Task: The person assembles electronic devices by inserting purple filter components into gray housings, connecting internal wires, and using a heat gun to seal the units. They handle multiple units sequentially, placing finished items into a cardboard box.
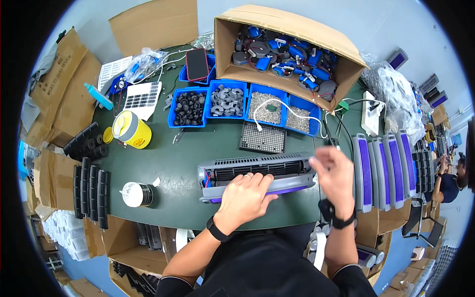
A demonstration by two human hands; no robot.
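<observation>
A long grey and purple fan housing [292,187] lies lengthwise on the table, a slotted black fan roller [227,173] inside its open body. Red and blue wires [207,179] show at its left end. My left hand [245,195] is closed over the near edge of the housing, fingers lying across it and touching the roller's opening. Just off the right end of the housing is my right hand [336,173], its fingers curled and slightly blurred, the thumb toward the housing. Whatever its fingertips hold, if anything, is too small to make out.
Blue bins [227,99] of small parts line the back, below a cardboard box [292,94] of wired blue parts. A perforated black tray [262,138] sits before them. Left stand a yellow cup [138,133], a white-lidded jar [132,195] and black rollers [93,193]; right, purple-grey housings [363,173].
</observation>
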